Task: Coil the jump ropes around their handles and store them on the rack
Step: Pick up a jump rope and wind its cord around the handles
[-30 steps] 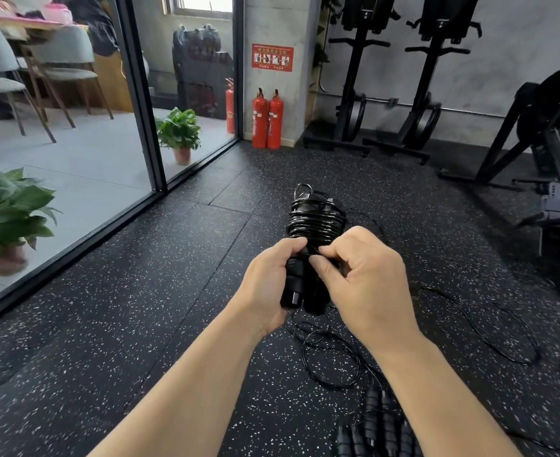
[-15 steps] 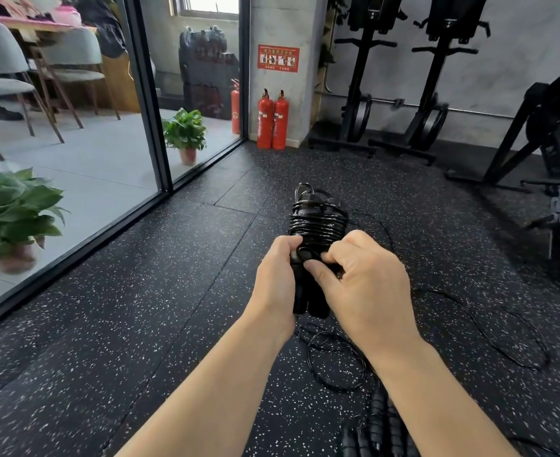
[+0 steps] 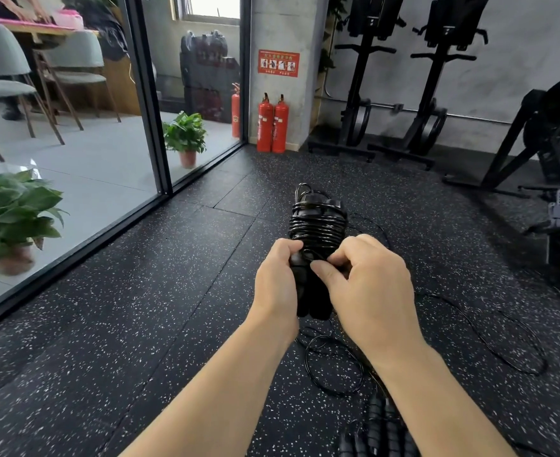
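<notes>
A black jump rope [image 3: 316,225] is wound in tight turns around its two handles, held upright in front of me. My left hand [image 3: 277,278] grips the lower part of the handles. My right hand [image 3: 367,282] pinches the rope's loose end against the handles with thumb and fingers. On the floor below lie loose black rope loops [image 3: 334,367] and several more black jump rope handles [image 3: 381,430] at the bottom edge.
Speckled black rubber floor [image 3: 140,324] all around. A glass wall [image 3: 74,143] with potted plants [image 3: 11,219] runs along the left. Two red fire extinguishers [image 3: 272,123] stand by a pillar. Black gym machines [image 3: 437,94] line the back and right.
The coiled rope and both hands have stayed almost in place. My right thumb and fingers have shifted slightly on the rope end. The view has tilted up a little.
</notes>
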Tool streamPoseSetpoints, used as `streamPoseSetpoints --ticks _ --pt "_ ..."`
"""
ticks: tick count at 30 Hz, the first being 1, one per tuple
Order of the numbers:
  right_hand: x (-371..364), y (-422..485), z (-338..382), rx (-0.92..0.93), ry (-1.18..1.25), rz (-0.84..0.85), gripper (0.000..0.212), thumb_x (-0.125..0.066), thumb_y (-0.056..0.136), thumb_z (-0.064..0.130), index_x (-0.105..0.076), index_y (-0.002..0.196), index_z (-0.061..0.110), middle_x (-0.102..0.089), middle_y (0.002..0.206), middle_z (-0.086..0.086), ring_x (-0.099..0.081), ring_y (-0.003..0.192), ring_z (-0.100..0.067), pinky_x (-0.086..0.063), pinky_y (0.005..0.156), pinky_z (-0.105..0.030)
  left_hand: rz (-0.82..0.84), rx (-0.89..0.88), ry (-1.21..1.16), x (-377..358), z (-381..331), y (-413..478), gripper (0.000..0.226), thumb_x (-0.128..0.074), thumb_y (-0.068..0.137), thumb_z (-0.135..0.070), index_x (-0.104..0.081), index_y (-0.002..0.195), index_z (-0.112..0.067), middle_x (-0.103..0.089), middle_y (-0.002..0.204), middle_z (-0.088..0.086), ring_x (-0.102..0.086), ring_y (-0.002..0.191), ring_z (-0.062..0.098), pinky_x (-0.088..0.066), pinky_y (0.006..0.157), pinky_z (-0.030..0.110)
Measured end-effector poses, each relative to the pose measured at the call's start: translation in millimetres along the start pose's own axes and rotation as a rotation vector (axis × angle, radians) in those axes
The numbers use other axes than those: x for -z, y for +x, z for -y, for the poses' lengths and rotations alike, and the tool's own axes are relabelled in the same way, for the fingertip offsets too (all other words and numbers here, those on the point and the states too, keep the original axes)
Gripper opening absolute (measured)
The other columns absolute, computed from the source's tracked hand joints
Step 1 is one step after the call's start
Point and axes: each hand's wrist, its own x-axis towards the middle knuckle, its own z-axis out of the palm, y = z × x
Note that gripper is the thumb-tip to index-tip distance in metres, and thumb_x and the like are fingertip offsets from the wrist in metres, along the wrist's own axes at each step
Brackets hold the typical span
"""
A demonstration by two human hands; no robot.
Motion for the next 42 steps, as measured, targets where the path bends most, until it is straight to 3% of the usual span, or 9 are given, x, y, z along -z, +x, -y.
streamPoseSetpoints --ticks 6,12,18,25,28,33,39,42 --pt "8 2 3 -0.021 -0.097 0.085 0.029 -0.069 0.086 0.03 -0.049 0.069 0.018 -0.049 0.079 0.006 -0.051 0.068 -0.019 -0.039 0.06 -0.033 -0.044 0.006 -0.007 -3 4 0 0.018 -0.051 0.089 -0.028 -0.056 0.078 -0.015 -0.057 0.061 0.0 -0.052 0.049 0.017 -0.036 0.049 0.024" --pt "15 1 3 -0.042 -0.113 0.157 0.025 -0.063 0.091 0.029 -0.049 0.075 0.016 -0.05 0.085 0.005 -0.054 0.073 -0.021 -0.045 0.065 -0.037 0.019 0.021 0.043 -8 3 -2 0.036 -0.046 0.091 -0.024 -0.043 0.055 -0.018 -0.048 0.045 -0.006 -0.045 0.035 0.011 -0.032 0.037 0.012" --pt "24 2 4 0.015 -0.267 0.246 0.025 -0.053 0.096 0.034 -0.038 0.08 0.021 -0.04 0.085 0.009 -0.046 0.073 -0.017 -0.032 0.062 -0.031 0.06 0.09 0.033 -13 9 -3 0.025 -0.05 0.088 -0.027 -0.056 0.066 -0.017 -0.057 0.054 -0.003 -0.051 0.04 0.012 -0.038 0.041 0.015" --pt "28 1 0 0.006 -0.342 0.289 0.027 -0.052 0.097 0.032 -0.035 0.079 0.021 -0.037 0.085 0.007 -0.056 0.086 -0.023 -0.03 0.064 -0.031 0.048 0.127 0.02 -16 10 -2 0.028 -0.049 0.081 -0.02 -0.056 0.053 -0.019 -0.055 0.058 -0.001 -0.05 0.039 0.013 -0.038 0.048 0.02" --pt "27 -2 -1 -0.003 -0.352 0.32 0.025 -0.049 0.097 0.031 -0.035 0.079 0.02 -0.038 0.085 0.007 -0.058 0.088 -0.024 -0.032 0.064 -0.032 -0.001 0.159 0.055 -17 10 0 0.008 -0.05 0.072 -0.019 -0.056 0.071 -0.015 -0.055 0.063 0.003 -0.049 0.044 0.018 -0.039 0.05 0.023" --pt "27 -5 -4 -0.015 -0.364 0.307 0.027 -0.049 0.098 0.03 -0.033 0.078 0.02 -0.036 0.082 0.007 -0.054 0.082 -0.024 -0.031 0.064 -0.032 -0.013 0.211 0.015 -18 10 3 0.046 -0.054 0.044 -0.019 -0.057 0.09 -0.012 -0.057 0.073 0.006 -0.05 0.048 0.02 -0.042 0.056 0.024" --pt "29 -5 -7 -0.005 -0.366 0.28 0.026 -0.048 0.098 0.032 -0.034 0.079 0.02 -0.037 0.083 0.006 -0.055 0.082 -0.025 -0.028 0.062 -0.032 0.023 0.247 -0.051 -20 13 3 0.039 -0.047 0.052 -0.015 -0.056 0.089 -0.011 -0.056 0.068 0.006 -0.052 0.044 0.019 -0.045 0.053 0.024" --pt "25 -5 -8 -0.006 -0.342 0.236 0.028 -0.05 0.097 0.032 -0.033 0.078 0.02 -0.036 0.081 0.007 -0.044 0.071 -0.022 -0.023 0.055 -0.032 0.034 0.249 -0.039 -19 12 3 0.035 -0.049 0.055 -0.016 -0.056 0.089 -0.012 -0.056 0.065 0.005 -0.053 0.042 0.02 -0.046 0.049 0.024"
